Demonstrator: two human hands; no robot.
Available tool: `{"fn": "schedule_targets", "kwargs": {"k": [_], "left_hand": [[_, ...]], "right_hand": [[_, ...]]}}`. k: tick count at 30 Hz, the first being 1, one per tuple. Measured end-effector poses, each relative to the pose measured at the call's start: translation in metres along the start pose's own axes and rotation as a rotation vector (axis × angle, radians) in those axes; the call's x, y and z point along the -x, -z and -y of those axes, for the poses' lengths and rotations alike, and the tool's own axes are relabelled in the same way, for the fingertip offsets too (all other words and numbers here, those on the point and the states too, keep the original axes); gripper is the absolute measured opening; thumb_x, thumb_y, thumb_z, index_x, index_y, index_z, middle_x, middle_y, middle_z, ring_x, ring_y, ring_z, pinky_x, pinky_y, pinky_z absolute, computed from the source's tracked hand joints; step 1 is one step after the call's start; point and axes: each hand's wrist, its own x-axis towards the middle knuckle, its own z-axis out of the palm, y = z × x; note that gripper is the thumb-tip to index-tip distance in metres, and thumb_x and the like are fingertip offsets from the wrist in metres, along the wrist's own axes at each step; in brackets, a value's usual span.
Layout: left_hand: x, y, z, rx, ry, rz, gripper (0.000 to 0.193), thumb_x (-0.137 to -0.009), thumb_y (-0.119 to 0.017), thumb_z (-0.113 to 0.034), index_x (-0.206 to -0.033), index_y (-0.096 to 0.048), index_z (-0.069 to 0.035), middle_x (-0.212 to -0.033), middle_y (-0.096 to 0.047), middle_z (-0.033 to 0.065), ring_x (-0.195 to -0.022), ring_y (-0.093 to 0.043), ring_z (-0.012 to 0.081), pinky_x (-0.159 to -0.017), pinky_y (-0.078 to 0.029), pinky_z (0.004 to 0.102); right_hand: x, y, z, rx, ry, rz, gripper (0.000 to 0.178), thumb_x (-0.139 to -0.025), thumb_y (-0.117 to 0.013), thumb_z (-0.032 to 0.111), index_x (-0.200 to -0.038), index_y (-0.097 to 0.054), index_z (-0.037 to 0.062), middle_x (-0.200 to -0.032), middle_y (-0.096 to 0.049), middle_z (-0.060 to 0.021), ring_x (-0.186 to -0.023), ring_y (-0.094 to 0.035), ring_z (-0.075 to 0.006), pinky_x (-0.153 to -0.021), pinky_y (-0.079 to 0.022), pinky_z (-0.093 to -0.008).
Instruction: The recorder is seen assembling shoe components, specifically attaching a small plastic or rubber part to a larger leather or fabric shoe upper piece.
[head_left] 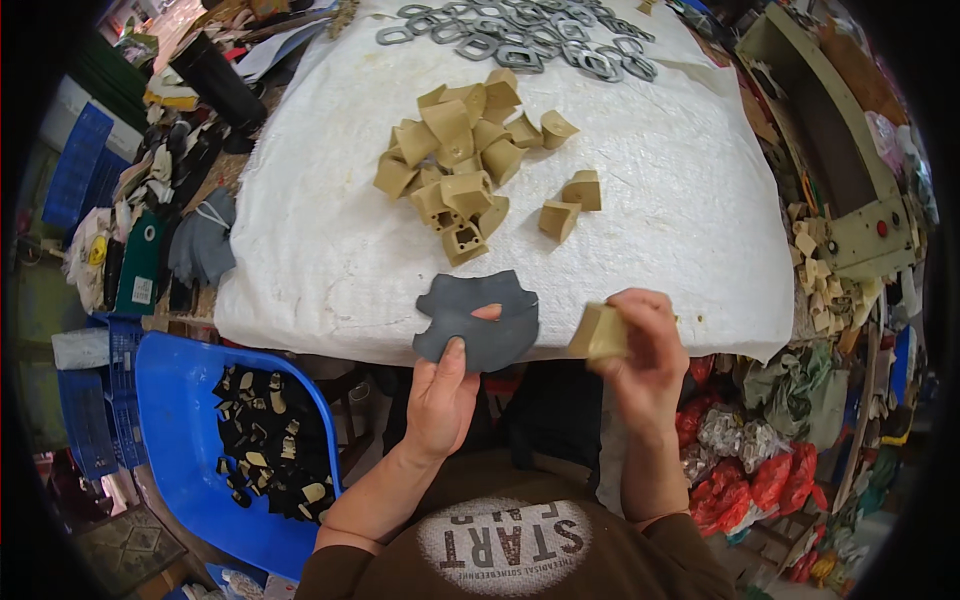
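A white sheet (680,240) spread out ahead of my grip, with clutter on both flanks.
Farthest ahead of my grip, a heap of grey rings (540,38) lay on that sheet. Well to its left, a black cylinder (215,85) leaned among odds and ends, with a green box (136,265) nearer; lower on that side sat a blue basin (180,450) holding black pieces (270,440) with tan patches. Well to the right of my grip was a khaki metal casing (868,250) bearing a red button (881,229); lower and nearer, red plastic bags (725,495) lay bunched beside clear ones (725,430).
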Motion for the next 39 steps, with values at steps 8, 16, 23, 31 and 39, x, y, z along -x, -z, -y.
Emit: {"fn": "schedule_targets", "kwargs": {"k": [8, 16, 23, 31, 39], "left_hand": [[0.011, -0.012, -0.002, 0.261, 0.132, 0.143, 0.043, -0.099, -0.030, -0.022, -0.133, -0.034, 0.005, -0.132, -0.045, 0.0184, -0.123, -0.044, 0.0252, -0.105, -0.033, 0.0384], [0.015, -0.015, -0.006, 0.176, 0.146, 0.137, 0.047, -0.099, -0.028, -0.027, -0.134, -0.031, 0.003, -0.136, -0.038, 0.0199, -0.124, -0.042, 0.0278, -0.104, -0.034, 0.0414], [0.022, -0.016, -0.003, 0.202, 0.145, 0.070, 0.048, -0.098, -0.032, -0.028, -0.133, -0.032, 0.005, -0.136, -0.039, 0.0195, -0.125, -0.040, 0.0284, -0.105, -0.032, 0.0414], [0.021, -0.016, -0.003, 0.069, 0.027, 0.107, 0.045, -0.098, -0.032, -0.022, -0.132, -0.035, 0.007, -0.136, -0.040, 0.0183, -0.123, -0.043, 0.0248, -0.104, -0.034, 0.0384], [0.010, -0.008, -0.025, -0.408, -0.106, 0.107, 0.040, -0.096, -0.033, -0.015, -0.122, -0.048, 0.011, -0.116, -0.059, 0.0164, -0.108, -0.055, 0.0189, -0.093, -0.042, 0.0279]], "right_hand": [[0.007, -0.044, 0.001, -0.044, 0.242, 0.080, 0.053, -0.062, -0.081, 0.008, -0.109, -0.055, 0.0025, -0.104, -0.057, -0.0131, -0.091, -0.056, -0.0264, -0.080, -0.048, -0.0362], [0.005, -0.042, -0.008, -0.044, 0.376, 0.104, 0.051, -0.062, -0.081, 0.010, -0.106, -0.056, 0.0028, -0.105, -0.057, -0.0132, -0.092, -0.055, -0.0277, -0.080, -0.049, -0.0384], [0.005, -0.040, -0.008, 0.000, 0.379, 0.093, 0.052, -0.060, -0.082, 0.009, -0.106, -0.056, 0.0029, -0.104, -0.058, -0.0129, -0.090, -0.056, -0.0291, -0.075, -0.048, -0.0375], [-0.002, -0.034, -0.005, 0.231, 0.371, 0.114, 0.053, -0.059, -0.082, 0.015, -0.104, -0.057, 0.0063, -0.104, -0.060, -0.0087, -0.086, -0.053, -0.0270, -0.076, -0.044, -0.0359], [0.000, -0.037, 0.007, 0.588, 0.320, 0.053, 0.045, -0.054, -0.081, 0.024, -0.092, -0.061, 0.0116, -0.096, -0.059, 0.0017, -0.084, -0.049, -0.0213, -0.083, -0.027, -0.0397]]}}
